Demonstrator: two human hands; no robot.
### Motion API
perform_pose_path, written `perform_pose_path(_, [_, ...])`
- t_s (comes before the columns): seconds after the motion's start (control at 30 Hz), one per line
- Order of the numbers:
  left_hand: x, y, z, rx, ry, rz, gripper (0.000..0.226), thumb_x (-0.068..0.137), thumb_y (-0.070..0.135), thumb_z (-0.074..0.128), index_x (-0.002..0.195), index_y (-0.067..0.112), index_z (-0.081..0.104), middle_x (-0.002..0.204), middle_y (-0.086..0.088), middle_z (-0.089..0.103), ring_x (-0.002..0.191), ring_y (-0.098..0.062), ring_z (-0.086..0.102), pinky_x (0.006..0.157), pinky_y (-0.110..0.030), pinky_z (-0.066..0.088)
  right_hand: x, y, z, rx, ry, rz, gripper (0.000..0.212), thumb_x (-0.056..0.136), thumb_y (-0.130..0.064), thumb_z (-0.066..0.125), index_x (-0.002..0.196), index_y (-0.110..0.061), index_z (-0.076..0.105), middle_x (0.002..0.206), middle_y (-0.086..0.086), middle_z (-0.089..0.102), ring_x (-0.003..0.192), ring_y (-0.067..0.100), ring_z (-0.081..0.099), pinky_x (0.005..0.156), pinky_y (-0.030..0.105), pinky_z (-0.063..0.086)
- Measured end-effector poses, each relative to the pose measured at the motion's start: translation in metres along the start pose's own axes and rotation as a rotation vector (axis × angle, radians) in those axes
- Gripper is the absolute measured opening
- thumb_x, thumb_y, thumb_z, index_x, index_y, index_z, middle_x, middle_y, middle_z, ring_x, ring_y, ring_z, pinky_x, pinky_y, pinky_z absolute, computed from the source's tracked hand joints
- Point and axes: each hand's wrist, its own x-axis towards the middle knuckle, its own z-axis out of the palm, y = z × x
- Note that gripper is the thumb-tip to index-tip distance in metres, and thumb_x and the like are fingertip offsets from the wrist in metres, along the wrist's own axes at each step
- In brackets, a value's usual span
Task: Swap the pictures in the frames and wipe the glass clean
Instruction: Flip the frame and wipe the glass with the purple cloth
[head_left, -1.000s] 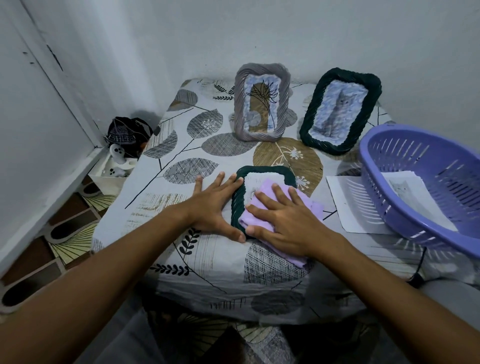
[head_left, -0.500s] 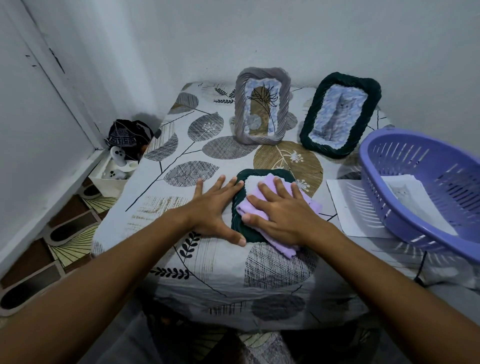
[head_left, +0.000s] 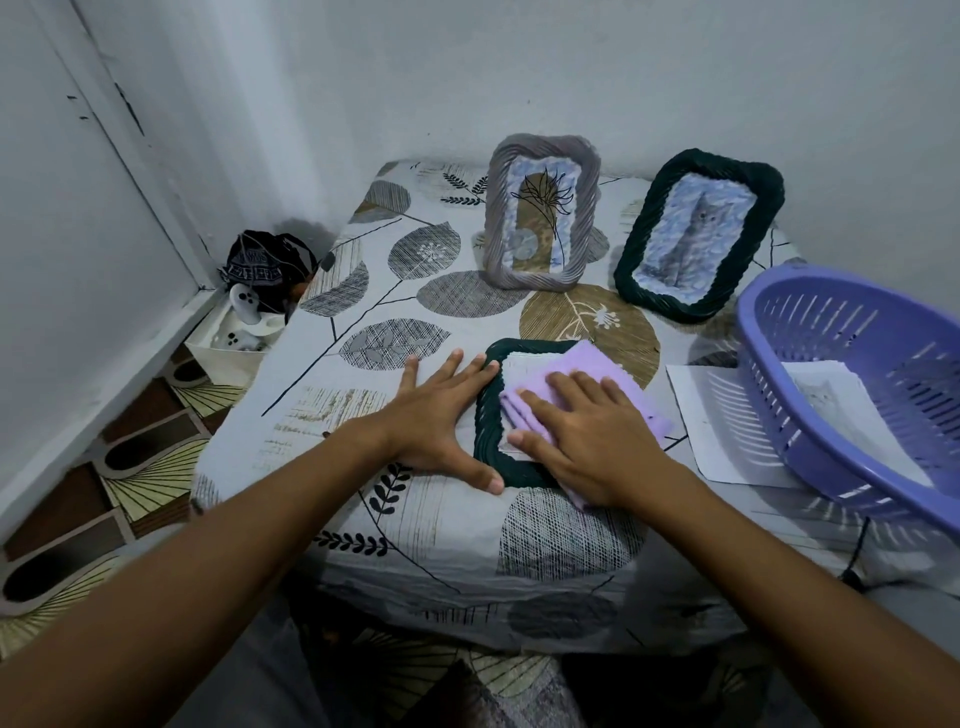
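The dark green frame (head_left: 488, 415) lies flat near the front edge of the worktop (head_left: 363, 415), low in the middle of the picture, its glass mostly under my folded lilac cloth (head_left: 587, 369). My right hand (head_left: 582, 436) presses the cloth down with straight fingers; my left hand (head_left: 441, 415) lies flat and spread on the leaf-print cover, its fingers touching the frame's left rim, gripping nothing.

The risks, as I judge them: the cover is loose fabric, so a hard stroke could slide the frame toward the front edge; pressing too heavily could strain the glass; and the cloth overhangs the frame on the right, so the corners may go unwiped.

The frame's rim is a ribbed, rope-like weave with rounded corners, probably grippy. The cloth looks soft and layered.

Further back, the grey woven frame (head_left: 540, 218) stands upright with a plant drawing, and to its right a second dark green frame (head_left: 696, 234) leans back, showing a cat picture. At the right edge a lilac slotted plastic basket (head_left: 857, 395) holds a paper print and sits partly on a white sheet (head_left: 711, 415).
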Motion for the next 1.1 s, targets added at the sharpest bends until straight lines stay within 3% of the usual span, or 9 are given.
perform_pose_path(0.07, [-0.001,0.0,0.0,-0.012,0.008,0.003,0.142,0.042,0.092,0.051,0.152,0.026,-0.01,0.161,0.005,-0.009,0.145,-0.011,-0.02,0.112,-0.057,-0.019,0.009,0.001,0.0,-0.022,-0.009,0.079,0.104,0.071,-0.079,-0.022,0.15,-0.029,0.023,0.153,0.013,0.029,0.139,0.032,0.023,0.112,0.051,0.02])
perform_pose_path(0.23, [-0.001,-0.001,0.0,-0.039,0.022,0.002,0.144,0.043,0.091,0.055,0.153,0.023,-0.009,0.162,0.005,-0.005,0.145,-0.009,-0.02,0.113,-0.055,-0.019,0.039,-0.003,0.0,0.018,-0.08,0.182,0.092,0.083,-0.077,0.005,0.153,-0.018,0.014,0.16,0.016,0.007,0.146,0.037,0.005,0.114,0.06,0.007])
perform_pose_path(0.33, [-0.002,-0.001,0.0,-0.043,0.026,0.002,0.144,0.042,0.091,0.055,0.154,0.024,-0.006,0.162,0.006,-0.004,0.145,-0.008,-0.02,0.113,-0.055,-0.019,0.052,-0.005,0.0,0.052,-0.08,0.189,0.091,0.085,-0.075,0.007,0.152,-0.015,0.017,0.159,0.015,0.012,0.146,0.036,0.007,0.113,0.063,0.006])
perform_pose_path(0.47, [-0.001,-0.002,0.001,-0.041,0.028,0.001,0.144,0.042,0.091,0.055,0.154,0.023,-0.006,0.162,0.006,-0.003,0.145,-0.008,-0.019,0.113,-0.056,-0.017,0.046,-0.003,0.003,0.118,0.038,0.135,0.069,0.093,-0.066,0.017,0.148,-0.026,0.027,0.153,0.012,0.03,0.142,0.038,0.019,0.114,0.058,0.012])
perform_pose_path(0.6, [-0.001,-0.002,0.002,-0.028,0.031,0.001,0.144,0.042,0.092,0.053,0.153,0.023,-0.007,0.162,0.005,-0.003,0.145,-0.008,-0.019,0.113,-0.056,-0.017,0.042,0.001,0.006,0.06,-0.03,0.127,0.07,0.09,-0.07,0.012,0.151,-0.036,0.018,0.159,0.01,0.018,0.146,0.036,0.01,0.115,0.057,0.006])
perform_pose_path(0.73, [-0.001,-0.001,0.001,-0.028,0.027,0.003,0.144,0.042,0.093,0.052,0.154,0.023,-0.006,0.162,0.006,-0.004,0.145,-0.008,-0.02,0.113,-0.056,-0.017,0.05,-0.004,0.006,0.037,-0.035,0.17,0.082,0.083,-0.078,0.008,0.151,-0.034,0.017,0.159,0.014,0.014,0.145,0.039,0.009,0.113,0.062,0.006])
perform_pose_path(0.93, [-0.002,-0.001,-0.001,-0.04,0.017,0.009,0.142,0.043,0.091,0.053,0.154,0.024,-0.006,0.162,0.004,-0.005,0.145,-0.01,-0.02,0.112,-0.056,-0.02,0.054,0.001,0.005,0.144,-0.023,0.089,0.078,0.086,-0.075,0.016,0.15,-0.03,0.025,0.161,0.009,0.006,0.147,0.034,-0.008,0.113,0.062,-0.004])
perform_pose_path(1.1, [-0.002,-0.001,-0.001,-0.041,0.015,0.002,0.143,0.042,0.091,0.054,0.154,0.024,-0.006,0.162,0.005,-0.003,0.145,-0.009,-0.02,0.112,-0.056,-0.019,0.043,-0.001,0.001,0.243,-0.025,0.027,0.07,0.088,-0.071,0.025,0.145,-0.031,0.038,0.16,0.003,0.012,0.148,0.029,-0.006,0.114,0.059,-0.006])
